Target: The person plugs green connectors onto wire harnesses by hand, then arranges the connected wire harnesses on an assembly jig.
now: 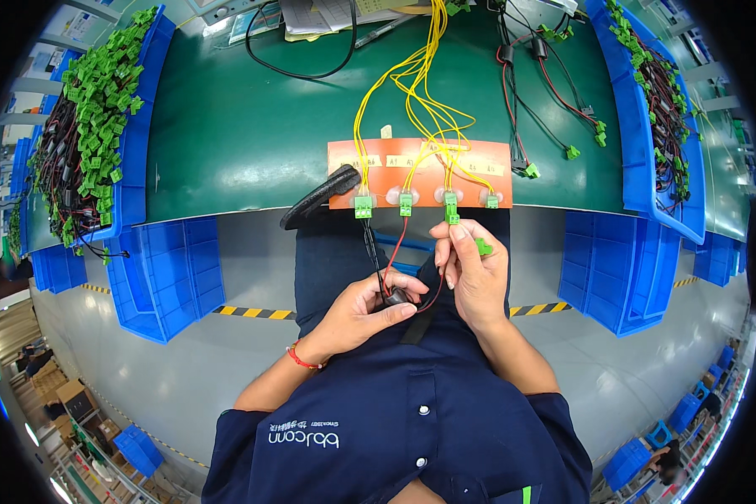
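An orange board [378,153] lies at the table's front edge, with several green sockets [492,201] along its near side. My left hand [370,307] is closed round a black ferrite core [397,296] on a wire harness. The harness's black wires [370,244] run up to a green connector [363,207], and its red wire [396,248] to another green connector [406,204]. Between thumb and fingers, my right hand [476,281] pinches a green terminal plug [454,217] at the third socket; whether it is fully seated, I cannot tell. Another green plug [484,246] shows beside my right fingers.
Yellow wires [420,76] rise from the board to the table's back. A black curved handle-like piece [311,202] overlaps the board's left end. Blue bins of harnesses stand left [134,143] and right [638,118]. More harnesses [554,84] lie at the back right.
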A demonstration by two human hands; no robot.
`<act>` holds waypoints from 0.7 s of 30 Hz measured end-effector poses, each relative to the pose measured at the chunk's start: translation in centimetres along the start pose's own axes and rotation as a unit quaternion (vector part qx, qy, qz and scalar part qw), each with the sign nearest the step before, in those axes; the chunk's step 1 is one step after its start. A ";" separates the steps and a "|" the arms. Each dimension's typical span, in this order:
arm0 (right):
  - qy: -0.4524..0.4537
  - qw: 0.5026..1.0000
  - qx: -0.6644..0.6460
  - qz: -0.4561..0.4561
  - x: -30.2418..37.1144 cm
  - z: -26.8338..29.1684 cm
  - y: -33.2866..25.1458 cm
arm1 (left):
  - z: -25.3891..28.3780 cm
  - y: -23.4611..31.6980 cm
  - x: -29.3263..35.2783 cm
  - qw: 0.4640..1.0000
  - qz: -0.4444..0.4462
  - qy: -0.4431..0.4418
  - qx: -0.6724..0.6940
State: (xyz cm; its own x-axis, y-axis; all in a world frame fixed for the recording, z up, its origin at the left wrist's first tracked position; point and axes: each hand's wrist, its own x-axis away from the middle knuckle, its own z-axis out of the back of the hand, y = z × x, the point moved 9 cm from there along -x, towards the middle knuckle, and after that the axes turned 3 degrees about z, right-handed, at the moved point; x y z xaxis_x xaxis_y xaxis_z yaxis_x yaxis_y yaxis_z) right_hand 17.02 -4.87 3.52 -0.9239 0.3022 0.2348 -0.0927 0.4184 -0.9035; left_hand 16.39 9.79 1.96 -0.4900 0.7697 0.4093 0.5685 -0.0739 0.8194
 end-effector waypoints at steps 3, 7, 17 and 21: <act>0.014 0.992 -0.123 -0.034 0.1 -0.5 0.9 | -0.2 0.4 0.2 1.000 0.002 -0.004 -0.004; 0.024 0.990 -0.136 -0.042 0.3 -0.6 0.5 | -0.4 0.8 0.5 1.000 0.002 -0.010 -0.005; -0.027 0.998 -0.062 -0.015 -0.9 1.4 -0.1 | 0.1 0.2 0.1 0.999 -0.005 0.008 -0.042; -0.022 0.992 -0.126 -0.003 0.4 3.3 -0.9 | 0.5 -0.1 0.1 0.998 -0.002 0.021 -0.060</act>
State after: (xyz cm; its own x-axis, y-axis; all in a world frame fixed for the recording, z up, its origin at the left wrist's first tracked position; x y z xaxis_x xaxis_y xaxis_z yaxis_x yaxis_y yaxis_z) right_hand 15.55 -7.93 3.26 -0.9395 0.2642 0.2181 -0.0070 0.6217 -0.7832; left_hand 16.63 10.13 1.76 -0.5213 0.7430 0.4199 0.4846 -0.1473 0.8622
